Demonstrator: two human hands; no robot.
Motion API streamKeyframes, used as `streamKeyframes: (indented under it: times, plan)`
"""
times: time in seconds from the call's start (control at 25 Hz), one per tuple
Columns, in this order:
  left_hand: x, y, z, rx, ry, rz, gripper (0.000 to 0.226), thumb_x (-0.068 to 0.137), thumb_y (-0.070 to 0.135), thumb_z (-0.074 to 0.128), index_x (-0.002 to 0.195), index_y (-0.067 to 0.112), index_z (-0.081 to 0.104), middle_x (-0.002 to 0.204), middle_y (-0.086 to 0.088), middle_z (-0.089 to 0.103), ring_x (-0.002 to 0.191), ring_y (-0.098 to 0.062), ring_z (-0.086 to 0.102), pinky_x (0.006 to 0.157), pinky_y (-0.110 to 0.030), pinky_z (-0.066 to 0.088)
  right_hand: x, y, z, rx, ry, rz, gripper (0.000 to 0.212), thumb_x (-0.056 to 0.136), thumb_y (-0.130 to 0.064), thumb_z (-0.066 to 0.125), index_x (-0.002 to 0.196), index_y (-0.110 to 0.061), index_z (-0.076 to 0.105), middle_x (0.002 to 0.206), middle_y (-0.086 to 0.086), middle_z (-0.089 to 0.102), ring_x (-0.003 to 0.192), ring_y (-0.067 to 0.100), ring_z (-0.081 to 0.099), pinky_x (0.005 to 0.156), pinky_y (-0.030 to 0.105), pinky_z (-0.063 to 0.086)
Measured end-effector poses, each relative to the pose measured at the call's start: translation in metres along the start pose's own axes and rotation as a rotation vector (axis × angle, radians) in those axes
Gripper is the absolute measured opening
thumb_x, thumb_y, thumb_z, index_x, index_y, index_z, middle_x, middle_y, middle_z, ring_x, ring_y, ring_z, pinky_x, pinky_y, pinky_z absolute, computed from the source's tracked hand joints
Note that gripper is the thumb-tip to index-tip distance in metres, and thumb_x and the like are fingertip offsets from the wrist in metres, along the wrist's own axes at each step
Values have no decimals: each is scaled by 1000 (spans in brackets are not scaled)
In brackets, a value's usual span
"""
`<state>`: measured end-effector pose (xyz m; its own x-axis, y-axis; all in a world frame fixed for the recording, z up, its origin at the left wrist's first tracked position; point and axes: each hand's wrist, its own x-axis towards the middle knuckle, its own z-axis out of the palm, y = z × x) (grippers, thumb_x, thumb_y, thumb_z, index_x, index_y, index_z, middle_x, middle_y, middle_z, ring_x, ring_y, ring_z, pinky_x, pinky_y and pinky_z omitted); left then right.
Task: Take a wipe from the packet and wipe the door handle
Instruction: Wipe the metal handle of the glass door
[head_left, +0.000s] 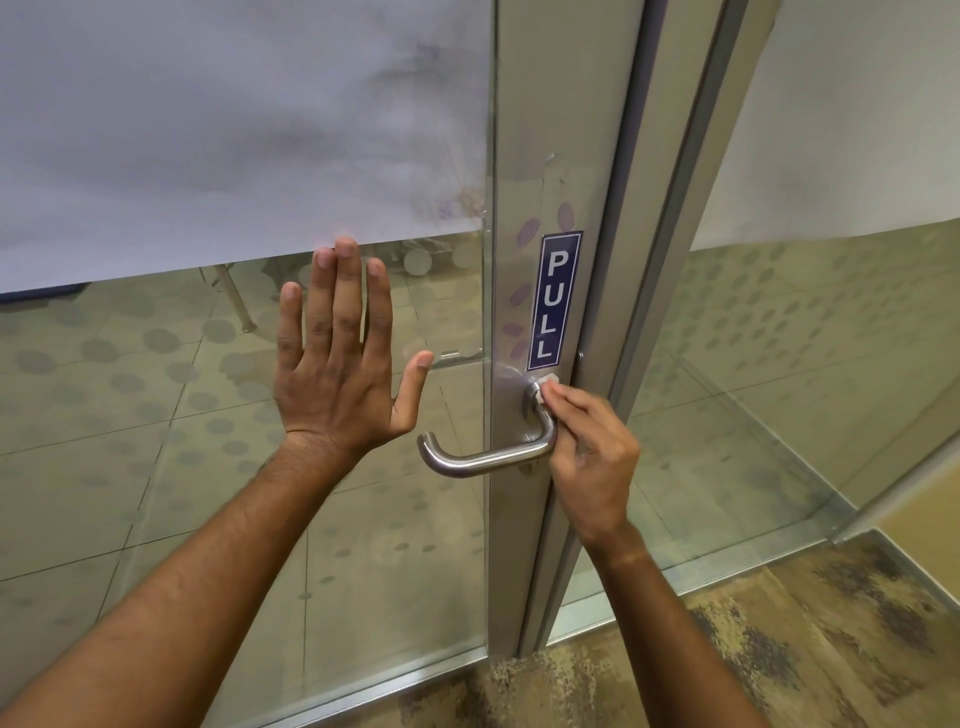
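A brushed steel lever door handle (483, 458) sticks out to the left from the metal door stile (545, 171). My right hand (589, 452) pinches a small crumpled white wipe (546, 385) and presses it against the top of the handle's neck, near the round base. My left hand (340, 358) lies flat on the glass door panel (182, 441) to the left of the handle, fingers spread, holding nothing. No wipe packet is in view.
A blue PULL sticker (554, 301) sits just above the handle. Frosted film (208, 130) covers the upper glass. A fixed glass panel (831, 338) stands to the right. Mottled brown carpet (779, 649) lies below.
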<state>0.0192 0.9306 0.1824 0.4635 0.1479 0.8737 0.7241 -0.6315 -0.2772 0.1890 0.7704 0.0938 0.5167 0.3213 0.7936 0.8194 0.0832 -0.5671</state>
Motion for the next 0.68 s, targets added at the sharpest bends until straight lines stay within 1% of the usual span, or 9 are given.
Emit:
streamKeyframes:
  times: [0.12,0.2,0.24,0.32,0.4,0.48,0.6,0.64,0.68]
  plan:
    - [1,0,-1,-7,-3,-5,92,95,55,42,156,3,-4,158,-22,4,151,-23,-20,123,-43,-8,-1,-1,3,-83,-17,-70,28,85,8,66,110,-3,72,105,11,70,99,22,66,90,25,53]
    - [0,0,-2,-8,1,-4,92,95,54,42,156,2,-4,162,-18,-5,151,-23,-20,123,-42,-9,-2,-4,4,-117,-22,-78,24,87,1,61,107,-4,73,101,11,70,94,21,66,88,21,52]
    - [0,0,-2,-6,3,0,93,95,54,42,157,3,-4,164,-15,-11,151,-23,-20,124,-42,-9,-2,-6,3,-124,-24,-46,24,87,1,62,108,-4,73,101,10,70,94,20,66,89,20,51]
    - [1,0,-2,-14,5,6,92,96,54,40,157,3,-5,164,-11,-22,151,-24,-20,123,-42,-10,-5,-11,1,-97,-22,119,29,86,5,65,112,-7,72,102,5,69,95,15,65,89,17,51]
    - [0,0,-1,-14,7,8,91,96,54,39,157,3,-6,162,-8,-27,151,-24,-20,123,-42,-10,-12,-15,1,24,-31,356,35,86,5,65,116,-13,70,100,-4,69,93,9,66,86,22,55]
    - [0,-1,-1,-16,7,7,91,96,54,39,156,3,-7,162,-8,-28,151,-23,-20,123,-41,-10,-16,-18,1,109,-58,506,37,87,2,66,117,-19,70,94,-13,68,89,7,67,83,25,57]
    - [1,-1,-1,-21,6,3,91,96,54,40,156,2,-4,162,-7,-28,151,-23,-20,123,-41,-10,-12,-22,-6,124,2,565,36,87,6,61,116,-13,70,94,-12,67,93,9,68,84,13,52]
    - [1,0,-2,-26,8,0,90,96,54,41,157,1,0,162,-8,-27,151,-23,-19,123,-41,-10,-10,-25,-10,129,40,563,35,88,7,59,116,-11,70,97,-9,67,95,9,67,84,10,50]
    - [1,0,-2,-31,10,-4,89,96,53,42,157,0,6,163,-8,-25,152,-24,-17,124,-42,-9,-8,-28,-13,133,70,535,35,88,8,58,117,-10,69,99,-7,67,96,9,67,85,11,50]
